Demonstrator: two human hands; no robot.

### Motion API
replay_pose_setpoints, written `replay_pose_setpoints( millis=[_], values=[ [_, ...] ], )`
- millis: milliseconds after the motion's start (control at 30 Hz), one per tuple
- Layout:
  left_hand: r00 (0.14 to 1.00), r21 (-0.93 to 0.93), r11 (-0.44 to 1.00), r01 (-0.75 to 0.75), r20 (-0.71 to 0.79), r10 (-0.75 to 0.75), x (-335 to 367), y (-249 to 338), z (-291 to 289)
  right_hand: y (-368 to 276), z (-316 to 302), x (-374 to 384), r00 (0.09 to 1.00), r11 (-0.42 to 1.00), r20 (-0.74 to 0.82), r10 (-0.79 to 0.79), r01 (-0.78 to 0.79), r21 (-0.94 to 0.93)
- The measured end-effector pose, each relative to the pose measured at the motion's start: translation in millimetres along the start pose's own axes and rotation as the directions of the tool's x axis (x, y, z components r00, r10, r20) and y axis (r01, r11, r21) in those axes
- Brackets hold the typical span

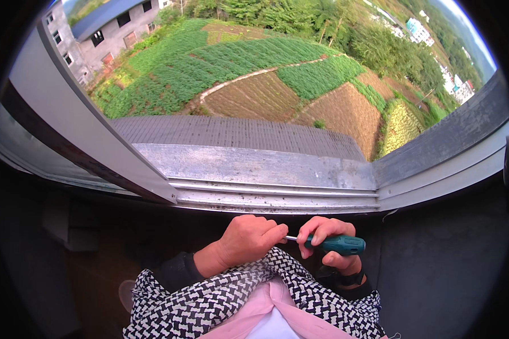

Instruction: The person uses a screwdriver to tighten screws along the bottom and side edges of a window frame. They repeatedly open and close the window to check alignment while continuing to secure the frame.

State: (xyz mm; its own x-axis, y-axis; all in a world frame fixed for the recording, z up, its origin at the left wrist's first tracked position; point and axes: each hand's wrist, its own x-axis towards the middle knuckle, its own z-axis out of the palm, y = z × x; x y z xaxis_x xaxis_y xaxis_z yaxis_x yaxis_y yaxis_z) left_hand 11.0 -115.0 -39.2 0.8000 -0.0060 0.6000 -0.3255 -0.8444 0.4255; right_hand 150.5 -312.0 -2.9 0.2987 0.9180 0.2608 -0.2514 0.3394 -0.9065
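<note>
A screwdriver with a dark green handle (346, 244) and a thin metal shaft lies roughly level in front of my body, just below the window. My right hand (329, 229) has its curled fingers and thumb around the handle, whose butt end points right. The shaft runs leftward into my left hand (249, 236), which is closed in a fist around its end. Those fingers hide the tip, and I cannot tell whether anything else is inside the fist.
Beyond my hands is an open sliding window with a metal track (277, 195) and a grey outer ledge (254, 164). A window frame (90, 107) stands at the left. Dark wall (441, 254) lies to the right. Fields and buildings spread outside. My patterned garment (192, 302) hangs close below my hands.
</note>
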Motion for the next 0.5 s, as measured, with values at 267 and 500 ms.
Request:
replay_pose_setpoints(
  millis=[267,500],
  values=[
    [0.95,0.039,0.986,0.165,0.264,-0.169,-4.0,-0.5,9.6,-64.6,-23.5,-12.0,0.975,-0.068,0.179,0.13,0.189,-0.98],
    [0.991,0.02,0.998,0.053,0.121,-0.055,-2.4,-3.7,12.7,-69.5,-27.8,-1.7,0.968,-0.07,0.201,0.149,0.213,-0.975]
  ],
)
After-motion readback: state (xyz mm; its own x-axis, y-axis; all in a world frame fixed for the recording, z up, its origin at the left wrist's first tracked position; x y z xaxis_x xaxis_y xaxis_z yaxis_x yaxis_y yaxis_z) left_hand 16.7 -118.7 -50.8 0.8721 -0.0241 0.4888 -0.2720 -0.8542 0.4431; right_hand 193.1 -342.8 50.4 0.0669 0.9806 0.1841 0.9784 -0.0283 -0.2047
